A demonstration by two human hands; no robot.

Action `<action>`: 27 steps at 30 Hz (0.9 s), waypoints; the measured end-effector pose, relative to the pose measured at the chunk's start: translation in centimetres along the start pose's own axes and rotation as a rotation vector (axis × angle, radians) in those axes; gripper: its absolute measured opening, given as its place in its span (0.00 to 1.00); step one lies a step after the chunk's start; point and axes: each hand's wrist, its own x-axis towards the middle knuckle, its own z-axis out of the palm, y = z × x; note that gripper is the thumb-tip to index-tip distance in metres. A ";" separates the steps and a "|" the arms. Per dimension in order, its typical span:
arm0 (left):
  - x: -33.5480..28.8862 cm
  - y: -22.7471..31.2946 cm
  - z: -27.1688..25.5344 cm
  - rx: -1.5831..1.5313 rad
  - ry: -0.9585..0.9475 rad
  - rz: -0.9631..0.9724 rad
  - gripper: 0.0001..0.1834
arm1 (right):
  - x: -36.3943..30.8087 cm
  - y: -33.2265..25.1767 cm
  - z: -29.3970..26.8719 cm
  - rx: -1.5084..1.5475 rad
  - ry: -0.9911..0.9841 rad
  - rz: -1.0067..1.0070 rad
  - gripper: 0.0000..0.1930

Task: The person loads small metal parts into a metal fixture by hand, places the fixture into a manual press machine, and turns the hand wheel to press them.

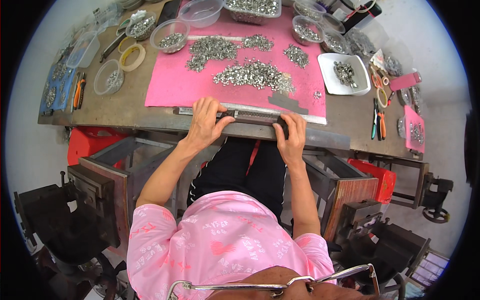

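Observation:
A long narrow metal bar (257, 115) lies along the table's front edge, with what looks like a row of tiny silver pieces set in its middle. My left hand (204, 120) is closed on its left part, thumb pressed against a dark block there. At the other end my right hand (291, 136) grips the bar by a second dark block, fingers on top and thumb in front. Just beyond the bar, a pile of small silver metal pieces (250, 75) covers the pink mat (165, 85). A flat grey strip (288, 103) lies between pile and bar.
More metal pieces (212, 49) are heaped farther back. A white tray (324, 75) and plastic tubs (170, 30) hold similar pieces. Tape rolls (132, 57) and orange-handled pliers (79, 92) lie left; more pliers (382, 125) lie right. Vises (75, 215) flank me below table height.

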 end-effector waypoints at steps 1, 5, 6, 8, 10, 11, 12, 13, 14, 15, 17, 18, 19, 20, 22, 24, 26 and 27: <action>-0.3 0.1 0.0 -0.009 0.000 0.026 0.20 | -0.3 -0.1 0.1 -0.002 -0.003 0.001 0.19; -0.9 0.3 0.2 0.008 0.036 0.097 0.20 | -1.6 -0.5 0.5 -0.071 0.071 -0.042 0.20; -1.1 0.3 0.3 0.008 0.035 0.093 0.20 | -1.7 -0.5 0.6 -0.086 0.085 -0.051 0.20; -1.3 0.3 0.5 0.009 0.056 0.095 0.20 | -1.9 -0.4 0.8 -0.099 0.096 -0.060 0.20; -1.4 0.4 0.5 0.014 0.053 0.090 0.20 | -1.9 -0.3 0.8 -0.109 0.095 -0.071 0.20; -1.4 0.4 0.4 0.020 0.049 0.087 0.20 | -1.9 -0.3 0.8 -0.106 0.093 -0.072 0.20; -1.4 0.4 0.4 0.022 0.050 0.085 0.20 | -1.9 -0.3 0.7 -0.109 0.092 -0.071 0.20; -1.4 0.4 0.4 0.023 0.049 0.089 0.20 | -1.8 -0.4 0.7 -0.111 0.091 -0.070 0.20; -1.4 0.5 0.4 0.023 0.048 0.094 0.20 | -1.8 -0.3 0.7 -0.109 0.090 -0.070 0.20; -1.4 0.4 0.3 0.025 0.048 0.093 0.20 | -1.8 -0.3 0.7 -0.108 0.087 -0.067 0.20; -1.2 0.2 0.3 0.017 0.031 0.096 0.20 | -1.6 -0.3 0.5 -0.107 0.087 -0.067 0.20; -0.9 0.1 0.2 0.019 0.035 0.099 0.20 | -1.2 -0.4 0.2 -0.092 0.063 -0.069 0.19; -0.6 0.1 0.0 0.003 0.001 0.078 0.19 | -0.7 -0.5 0.0 -0.077 0.040 -0.071 0.19; -0.2 0.0 -0.3 -0.012 -0.030 0.059 0.19 | -0.2 -0.5 -0.3 -0.077 0.046 -0.078 0.19; 1.0 0.3 -0.7 0.016 -0.095 0.003 0.18 | 0.8 -0.2 -0.9 -0.008 -0.105 0.009 0.18; 1.9 0.2 -1.1 0.044 -0.156 -0.053 0.18 | 2.0 0.6 -1.6 -0.015 -0.149 -0.033 0.17; 2.3 -0.1 -1.4 0.052 -0.187 0.063 0.23 | 3.1 0.9 -1.6 0.008 -0.206 -0.047 0.15; 2.9 -0.1 -1.3 0.055 -0.181 0.066 0.23 | 4.0 0.9 -1.2 0.008 -0.202 -0.054 0.15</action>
